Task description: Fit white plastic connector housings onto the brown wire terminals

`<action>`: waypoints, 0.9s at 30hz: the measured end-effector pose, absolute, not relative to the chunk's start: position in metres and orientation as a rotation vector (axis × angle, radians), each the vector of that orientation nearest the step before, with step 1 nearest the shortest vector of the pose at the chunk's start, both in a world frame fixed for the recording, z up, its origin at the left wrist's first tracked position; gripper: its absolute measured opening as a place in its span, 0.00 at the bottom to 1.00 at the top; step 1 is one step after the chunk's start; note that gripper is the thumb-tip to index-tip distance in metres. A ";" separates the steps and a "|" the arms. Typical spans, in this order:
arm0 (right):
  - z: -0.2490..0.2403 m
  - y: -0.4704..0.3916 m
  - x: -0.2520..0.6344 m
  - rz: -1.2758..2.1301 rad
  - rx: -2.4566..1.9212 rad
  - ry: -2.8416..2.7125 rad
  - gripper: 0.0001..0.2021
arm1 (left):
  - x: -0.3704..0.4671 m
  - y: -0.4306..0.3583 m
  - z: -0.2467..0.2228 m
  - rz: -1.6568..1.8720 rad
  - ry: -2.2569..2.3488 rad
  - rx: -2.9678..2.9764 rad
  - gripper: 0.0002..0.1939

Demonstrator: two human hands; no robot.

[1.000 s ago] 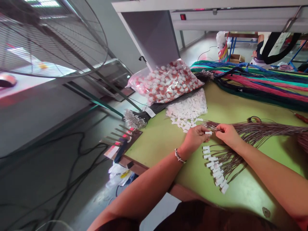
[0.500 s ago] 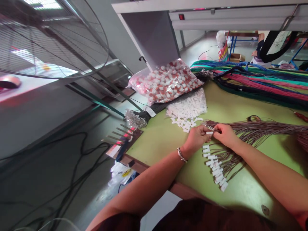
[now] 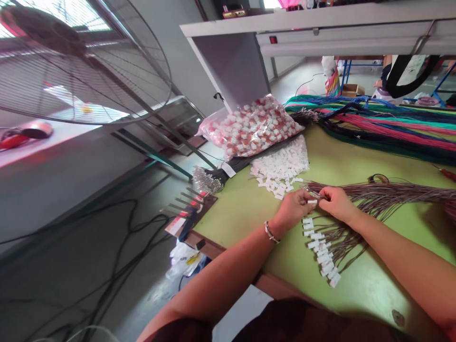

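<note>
I note left hand (image 3: 292, 208) fingers pinched on a white connector (image 3: 312, 202); right hand (image 3: 337, 203) fingers closed on brown wires (image 3: 377, 193), over the green surface (image 3: 242, 216).

We have a small white connector (image 3: 312, 202) pinched sideways in our left hand (image 3: 294, 208), beside the silvery ends of a bundle of brown wires (image 3: 384, 192). Nearer us, finished-looking white connectors (image 3: 324, 258) lie in a slanting row, brown strands (image 3: 347, 237) trailing rightward.

Tabletop (image 3: 242, 223) looks smooth, glossy | far bag (image 3: 254, 127) is shiny plastic | near connectors (image 3: 323, 258) look plastic | left fan guard (image 3: 89, 76): metal
</note>
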State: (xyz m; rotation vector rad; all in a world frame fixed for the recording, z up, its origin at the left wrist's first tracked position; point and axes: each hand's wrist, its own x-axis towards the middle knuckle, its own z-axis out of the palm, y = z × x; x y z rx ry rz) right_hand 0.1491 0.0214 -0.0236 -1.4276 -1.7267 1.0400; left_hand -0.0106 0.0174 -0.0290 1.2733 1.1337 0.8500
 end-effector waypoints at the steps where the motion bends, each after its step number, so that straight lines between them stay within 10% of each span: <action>1: -0.023 0.021 0.150 1.082 -1.416 -1.712 0.04 | -0.013 0.015 -0.028 0.841 1.132 1.321 0.07; 20: -0.021 0.020 0.149 1.268 -1.400 -1.298 0.06 | -0.032 0.086 -0.009 0.223 1.372 2.743 0.13; 27: -0.021 0.023 0.147 1.188 -1.423 -1.344 0.05 | -0.046 0.069 0.006 0.862 1.417 2.071 0.10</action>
